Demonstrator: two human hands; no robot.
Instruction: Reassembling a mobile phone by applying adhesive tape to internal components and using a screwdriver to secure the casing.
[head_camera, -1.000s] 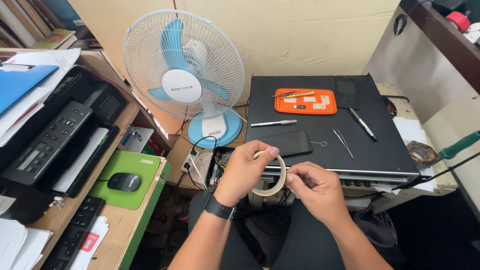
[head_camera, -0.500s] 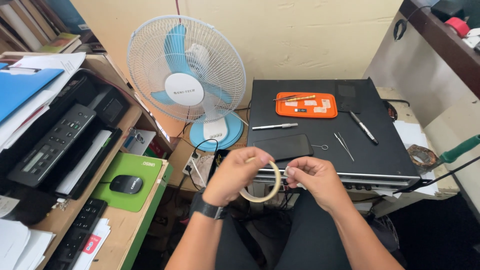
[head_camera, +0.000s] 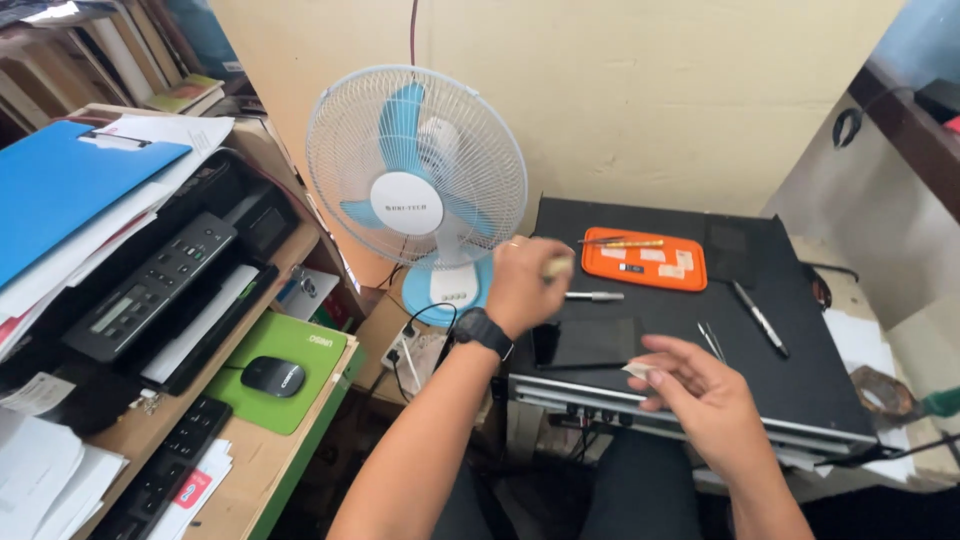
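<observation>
- Since the earlier frame, the hands have parted: the left hand (head_camera: 522, 285) has lifted far-left toward the white-and-blue desk fan (head_camera: 417, 170), closed around the pale roll of clear tape (head_camera: 557, 267).
- Right hand (head_camera: 700, 398) hovers near, fingers loosely curled, pinching a small tape piece (head_camera: 636, 370) over the black flat metal box (head_camera: 780, 330).

Pale tape roll (head_camera: 556, 267) held aloft, tape piece (head_camera: 634, 370) pinched separately.

Fan (head_camera: 417, 190) left of tray (head_camera: 644, 259) (on case (head_camera: 790, 350))
</observation>
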